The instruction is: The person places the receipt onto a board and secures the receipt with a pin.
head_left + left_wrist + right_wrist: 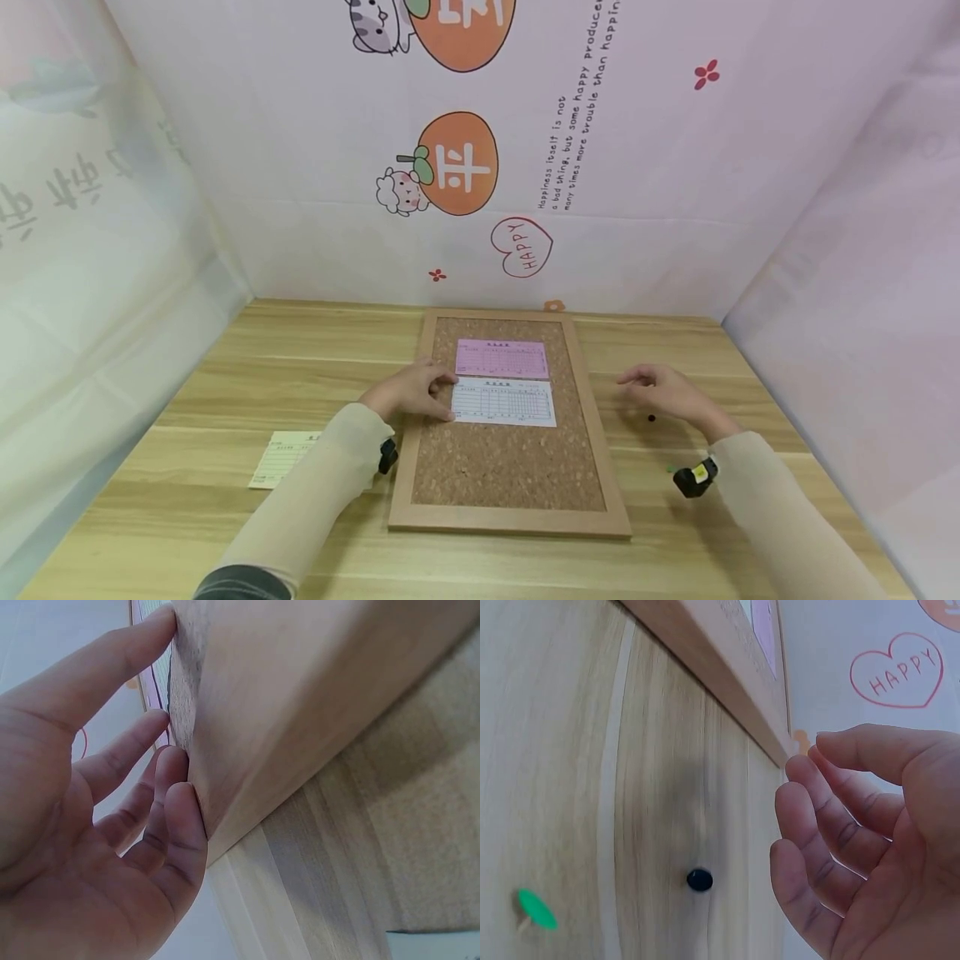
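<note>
A white printed form slip (506, 404) lies on a wood-framed cork board (510, 471), just below a pink form slip (502, 359). My left hand (411, 392) rests at the board's left side, thumb and index fingertips on the left corners of the white slip. In the left wrist view, that hand's other fingers (184, 814) bend loosely by the frame. To the right of the board, my right hand (671, 396) hovers over the table, fingers loosely bent, with nothing visible between them. Beneath it are a black thumbtack (700, 880) and a green thumbtack (537, 908).
A pale yellow form slip (281, 458) lies on the wooden table (202, 400) left of the board, partly hidden by my left forearm. Printed white cloth walls (637, 250) enclose the table at the back and both sides.
</note>
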The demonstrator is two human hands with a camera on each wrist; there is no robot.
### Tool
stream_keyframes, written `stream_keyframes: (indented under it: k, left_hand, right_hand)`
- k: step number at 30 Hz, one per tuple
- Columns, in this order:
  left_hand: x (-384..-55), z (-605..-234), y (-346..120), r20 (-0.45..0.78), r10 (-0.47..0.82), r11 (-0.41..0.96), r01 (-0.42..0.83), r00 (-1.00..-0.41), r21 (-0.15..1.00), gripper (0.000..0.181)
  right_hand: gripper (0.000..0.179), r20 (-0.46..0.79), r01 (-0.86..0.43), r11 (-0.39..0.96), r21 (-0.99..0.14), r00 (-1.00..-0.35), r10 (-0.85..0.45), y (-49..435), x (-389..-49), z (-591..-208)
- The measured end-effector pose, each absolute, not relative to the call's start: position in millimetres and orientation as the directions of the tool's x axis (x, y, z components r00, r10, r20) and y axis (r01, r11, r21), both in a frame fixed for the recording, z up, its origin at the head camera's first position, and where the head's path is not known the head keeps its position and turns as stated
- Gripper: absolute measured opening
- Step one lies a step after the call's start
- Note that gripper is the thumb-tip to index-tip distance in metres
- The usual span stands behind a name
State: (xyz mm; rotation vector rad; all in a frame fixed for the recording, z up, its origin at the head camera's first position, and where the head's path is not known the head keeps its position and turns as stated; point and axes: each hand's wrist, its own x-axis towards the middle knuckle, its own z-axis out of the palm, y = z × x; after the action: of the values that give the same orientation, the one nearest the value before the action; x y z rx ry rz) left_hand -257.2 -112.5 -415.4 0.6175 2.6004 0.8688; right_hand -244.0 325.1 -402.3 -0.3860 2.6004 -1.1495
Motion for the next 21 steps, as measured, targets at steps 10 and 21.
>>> stream_keyframes:
  k: [10, 21]
  left_hand:
    - [-258.5, -418.0, -113.2, -0.165, 0.496, 0.728, 0.305, -0.853, 0.614, 0.062]
    - [-255.2, -414.6, -112.0, -0.172, 0.492, 0.719, 0.286, -0.854, 0.633, 0.061]
  right_hand:
    - [0.043, -0.172, -0.068, 0.637, -0.767, -0.936, -0.307, 343.0, -242.8, -403.4]
    - [0.042, -0.204, -0.047, 0.65, -0.759, -0.93, -0.305, 357.0, -235.7, -410.1]
